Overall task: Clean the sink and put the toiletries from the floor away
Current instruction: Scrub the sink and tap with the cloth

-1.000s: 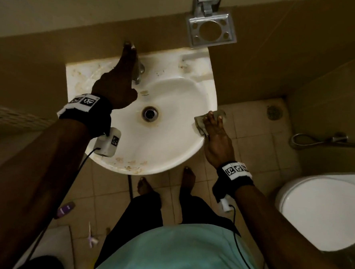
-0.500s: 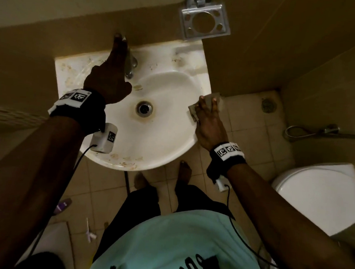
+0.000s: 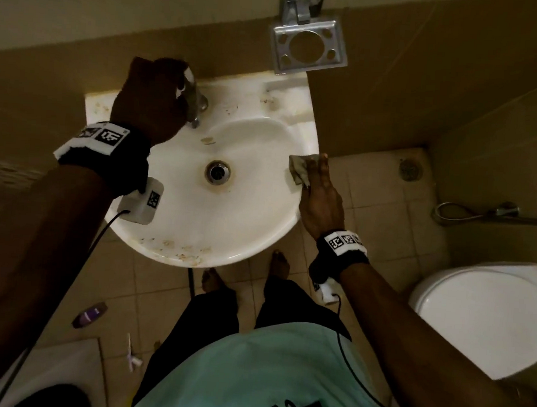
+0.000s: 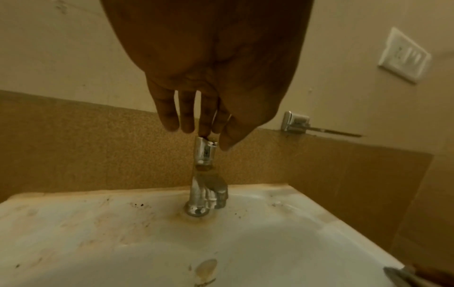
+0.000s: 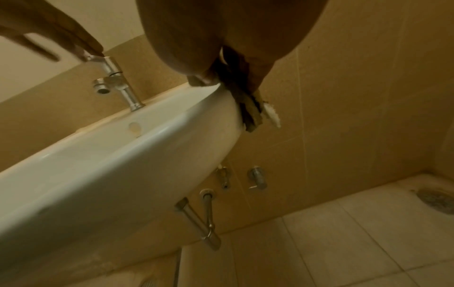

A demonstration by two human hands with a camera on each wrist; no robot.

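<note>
The white sink [image 3: 243,233] carries brown stains along its front rim and back ledge. My left hand [image 3: 151,101] hangs over the chrome tap [image 3: 197,104], and its straight fingertips [image 4: 172,120] touch the top of the tap [image 4: 203,153]. At the sink's right rim my right hand [image 3: 318,187] grips a grey-brown cloth [image 3: 297,167]. The right wrist view shows the cloth [image 5: 250,114] draped over the outer edge, held between thumb and fingers. A purple bottle [image 3: 90,315] and a small white toothbrush [image 3: 132,352] lie on the floor at lower left.
A metal holder [image 3: 308,47] is fixed to the wall above the sink. The white toilet [image 3: 480,317] stands at the right, with a spray hose [image 3: 480,213] behind it. A floor drain [image 3: 409,169] lies right of the sink. Bare feet stand under the basin.
My left hand has drawn in from a stretched reach and now bunches over the tap's top. The right hand has kept the cloth at the right rim.
</note>
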